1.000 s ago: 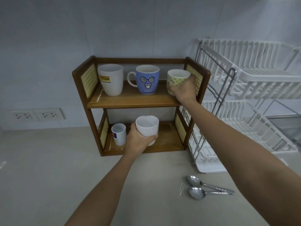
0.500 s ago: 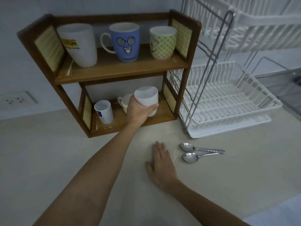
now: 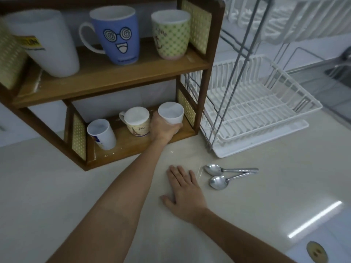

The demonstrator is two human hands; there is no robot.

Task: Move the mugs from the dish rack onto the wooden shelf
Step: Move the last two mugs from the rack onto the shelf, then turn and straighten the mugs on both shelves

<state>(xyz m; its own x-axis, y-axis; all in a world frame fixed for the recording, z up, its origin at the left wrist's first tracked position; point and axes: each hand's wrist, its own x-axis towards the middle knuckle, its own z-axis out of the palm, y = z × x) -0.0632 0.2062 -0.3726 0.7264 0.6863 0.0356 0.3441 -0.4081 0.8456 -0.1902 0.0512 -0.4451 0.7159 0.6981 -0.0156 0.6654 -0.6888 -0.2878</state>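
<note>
The wooden shelf (image 3: 114, 78) has two levels. On top stand a tall white mug (image 3: 47, 44), a blue face mug (image 3: 116, 35) and a green checked mug (image 3: 171, 35). Below stand a small white mug (image 3: 101, 133) and a beige printed mug (image 3: 136, 121). My left hand (image 3: 162, 129) grips a plain white mug (image 3: 171, 113) at the right end of the lower level. Whether it rests on the board is hidden by my fingers. My right hand (image 3: 185, 192) lies flat on the counter, fingers apart. The white dish rack (image 3: 262, 103) to the right holds no mugs.
Two metal spoons (image 3: 224, 175) lie on the counter just right of my right hand. A steel sink (image 3: 340, 71) is at the far right. A white surface (image 3: 322, 242) with a small sticker fills the lower right corner.
My right hand left the green checked mug on the top level and dropped flat onto the counter. My left hand carried the white mug rightward into the lower level, beside the beige mug.
</note>
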